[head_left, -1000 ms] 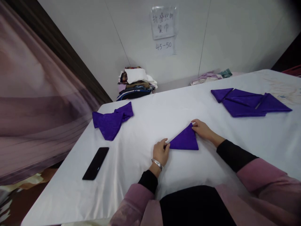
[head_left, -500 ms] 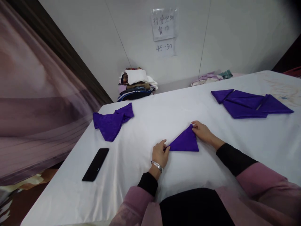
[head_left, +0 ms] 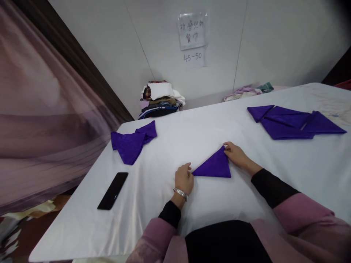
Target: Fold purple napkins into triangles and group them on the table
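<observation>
A purple cloth napkin (head_left: pixel 215 166), folded into a triangle, lies on the white-covered table in front of me. My left hand (head_left: pixel 184 179), with a silver bracelet at the wrist, is closed at the napkin's pointed left corner; its fingertips are partly hidden. At the top corner, my right hand (head_left: pixel 235 153) pinches the cloth between thumb and fingers. The napkin's lower edge runs nearly straight toward my body side.
A crumpled purple cloth (head_left: pixel 128 144) lies at the left above a black phone (head_left: pixel 113 191). Folded purple napkins (head_left: pixel 290 122) rest at the right. Stacked clothes (head_left: pixel 160 100) and more fabrics (head_left: pixel 244 92) sit by the wall beyond the white table (head_left: pixel 153 219).
My left hand has shifted slightly left, with the napkin's left corner stretching out that way. My right hand stays at the top corner. The view has moved slightly.
</observation>
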Action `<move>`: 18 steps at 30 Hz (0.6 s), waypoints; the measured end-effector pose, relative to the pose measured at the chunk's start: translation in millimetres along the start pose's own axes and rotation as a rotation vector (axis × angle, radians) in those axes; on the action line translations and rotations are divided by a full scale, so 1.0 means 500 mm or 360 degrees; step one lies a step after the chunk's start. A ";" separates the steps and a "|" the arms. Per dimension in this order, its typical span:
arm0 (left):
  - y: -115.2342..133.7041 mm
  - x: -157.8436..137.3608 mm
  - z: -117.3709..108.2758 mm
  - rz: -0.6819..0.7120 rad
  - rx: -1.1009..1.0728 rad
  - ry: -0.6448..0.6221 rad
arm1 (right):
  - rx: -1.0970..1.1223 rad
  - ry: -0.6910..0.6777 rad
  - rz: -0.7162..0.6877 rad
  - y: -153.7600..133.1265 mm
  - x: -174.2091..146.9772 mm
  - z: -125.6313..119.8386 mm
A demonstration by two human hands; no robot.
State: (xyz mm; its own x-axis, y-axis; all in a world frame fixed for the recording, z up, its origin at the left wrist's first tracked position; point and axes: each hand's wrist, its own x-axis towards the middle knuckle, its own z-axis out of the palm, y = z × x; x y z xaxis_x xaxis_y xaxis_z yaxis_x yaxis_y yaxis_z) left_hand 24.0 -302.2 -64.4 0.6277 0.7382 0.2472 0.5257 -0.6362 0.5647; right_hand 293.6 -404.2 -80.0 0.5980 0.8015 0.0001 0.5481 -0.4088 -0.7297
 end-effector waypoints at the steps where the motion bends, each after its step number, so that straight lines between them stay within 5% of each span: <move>1: 0.010 0.006 -0.003 0.0051 -0.0016 0.0023 | 0.0007 -0.0003 -0.0007 0.001 0.000 0.000; 4: 0.057 0.030 0.001 0.0353 -0.0067 -0.0010 | 0.0031 -0.0011 -0.0006 0.001 0.001 0.000; 7: 0.098 0.050 0.027 0.0629 0.0047 -0.0292 | 0.0072 -0.0033 0.0015 -0.001 0.001 -0.001; 11: 0.104 0.052 0.071 0.0605 0.0370 -0.0616 | 0.0121 -0.0046 0.0033 -0.002 0.003 0.000; 18: 0.086 0.038 0.092 0.0607 0.0523 -0.0635 | 0.0033 0.0034 0.0097 -0.010 -0.002 -0.007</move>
State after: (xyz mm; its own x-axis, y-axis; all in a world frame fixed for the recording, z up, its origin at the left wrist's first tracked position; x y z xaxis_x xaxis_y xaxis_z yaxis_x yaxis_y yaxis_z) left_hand 84.8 -326.0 -71.8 0.9374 0.3465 0.0355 0.3321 -0.9199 0.2086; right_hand 292.1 -404.6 -73.9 0.6424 0.7658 -0.0307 0.4979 -0.4474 -0.7429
